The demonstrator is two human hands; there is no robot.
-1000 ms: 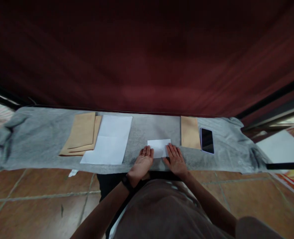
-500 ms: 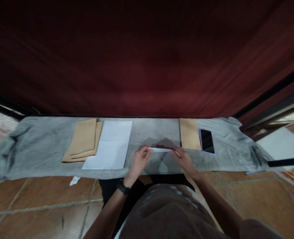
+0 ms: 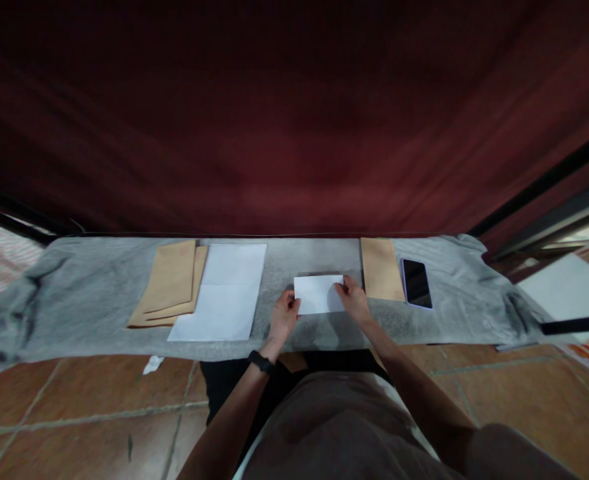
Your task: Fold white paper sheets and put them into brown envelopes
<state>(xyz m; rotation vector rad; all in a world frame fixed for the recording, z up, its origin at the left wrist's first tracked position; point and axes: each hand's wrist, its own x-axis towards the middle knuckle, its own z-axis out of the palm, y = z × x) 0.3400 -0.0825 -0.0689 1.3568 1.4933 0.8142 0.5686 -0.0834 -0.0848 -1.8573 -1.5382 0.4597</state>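
Note:
Between my hands is a small white sheet of folded paper [image 3: 317,295], its broad face turned up toward me over the grey cloth. My left hand [image 3: 284,315] pinches its lower left corner between thumb and fingers. Gripping the right edge near the upper corner is my right hand [image 3: 353,297], thumb on top of the paper. Just right of that hand lies a brown envelope [image 3: 382,268]. To the left are larger white sheets [image 3: 224,300] with a crease across the middle, partly under a stack of brown envelopes [image 3: 172,277].
A phone [image 3: 417,283] lies right of the single envelope. Grey cloth [image 3: 89,293] covers the narrow table, with a dark red curtain [image 3: 284,133] behind it. A scrap of white paper [image 3: 153,364] is on the tiled floor [image 3: 89,390]. A dark bar [image 3: 577,325] stands at the right.
The folded paper was seen nearly edge-on and now shows its flat face. My right hand has moved up and slightly left along its edge; the left hand holds the lower corner.

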